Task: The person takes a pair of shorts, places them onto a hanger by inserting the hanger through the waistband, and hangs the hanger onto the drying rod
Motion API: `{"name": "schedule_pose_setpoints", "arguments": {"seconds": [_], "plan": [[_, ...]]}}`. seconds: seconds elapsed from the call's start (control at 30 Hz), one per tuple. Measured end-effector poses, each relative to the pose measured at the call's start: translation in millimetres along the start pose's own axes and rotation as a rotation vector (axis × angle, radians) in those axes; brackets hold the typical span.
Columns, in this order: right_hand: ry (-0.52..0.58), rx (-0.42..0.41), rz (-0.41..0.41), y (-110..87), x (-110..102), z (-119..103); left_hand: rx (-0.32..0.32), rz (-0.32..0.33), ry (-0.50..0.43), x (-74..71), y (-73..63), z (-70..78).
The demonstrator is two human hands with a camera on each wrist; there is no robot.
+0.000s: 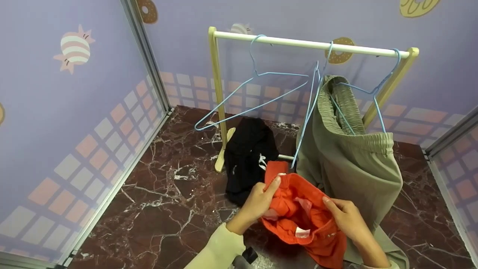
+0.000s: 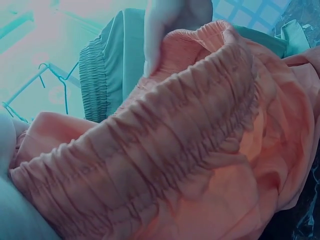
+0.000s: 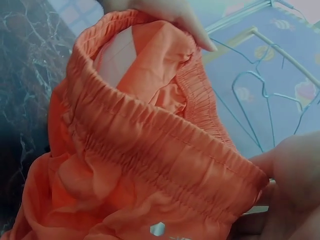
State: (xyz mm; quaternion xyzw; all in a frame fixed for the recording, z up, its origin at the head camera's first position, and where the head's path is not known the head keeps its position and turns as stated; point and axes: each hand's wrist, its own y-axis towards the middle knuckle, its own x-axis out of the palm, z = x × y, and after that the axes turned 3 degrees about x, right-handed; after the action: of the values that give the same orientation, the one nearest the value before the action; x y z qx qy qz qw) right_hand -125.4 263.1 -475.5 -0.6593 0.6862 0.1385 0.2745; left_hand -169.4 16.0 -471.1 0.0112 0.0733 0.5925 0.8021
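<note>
Left hand: my left hand (image 1: 257,201) pinches the waistband (image 1: 304,185) on its left side; the thumb lies over the edge and the fingers are bent behind the cloth.
Right hand: my right hand (image 1: 345,216) pinches the same waistband on the opposite side, also with the thumb on the edge.
Orange garment: the orange garment (image 1: 326,244) is held between my two hands, in front of the rack, and its waist opening faces up to me.
Inside the waist: a white label (image 1: 303,232) is visible, with folded orange cloth around it.
Khaki trousers: the khaki trousers (image 1: 358,168) hang just beyond my right hand, with the right blue hanger (image 1: 374,92) inside their waist.
Bare hangers: the left blue hanger (image 1: 255,74) and the middle blue hanger (image 1: 307,117) are on the rail (image 1: 298,42) without clothes.
Black garment: the black garment (image 1: 248,149) is low near the left post (image 1: 217,74); what carries it, I cannot tell.
Floor: the floor (image 1: 168,216) is dark red with white veins.
</note>
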Motion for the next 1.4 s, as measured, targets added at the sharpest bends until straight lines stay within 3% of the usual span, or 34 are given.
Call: {"name": "schedule_pose_setpoints", "arguments": {"seconds": [0.1,0.33,0.57,0.8,1.17,1.4], "plan": [[-0.004,-0.012,-0.02,2.8,2.6,1.6,0.002,0.003,-0.005,-0.1,-0.5,1.5],[-0.037,-0.07,-0.072,7.0,5.4,-0.2,-0.009,-0.003,0.011,0.5,5.2,-14.0],[0.036,-0.073,-0.136,8.7,5.1,-8.1,-0.026,-0.011,-0.025,0.6,4.7,-16.1],[0.048,-0.124,-0.106,11.1,6.8,-27.1,-0.029,0.013,0.003,1.3,5.6,-17.6],[0.329,-0.053,-0.149,23.3,12.6,-65.0,-0.036,0.017,0.018,3.4,4.0,-13.4],[0.568,0.0,-0.22,32.0,25.0,-77.6,-0.029,-0.007,-0.026,2.0,-4.3,7.6]]}}
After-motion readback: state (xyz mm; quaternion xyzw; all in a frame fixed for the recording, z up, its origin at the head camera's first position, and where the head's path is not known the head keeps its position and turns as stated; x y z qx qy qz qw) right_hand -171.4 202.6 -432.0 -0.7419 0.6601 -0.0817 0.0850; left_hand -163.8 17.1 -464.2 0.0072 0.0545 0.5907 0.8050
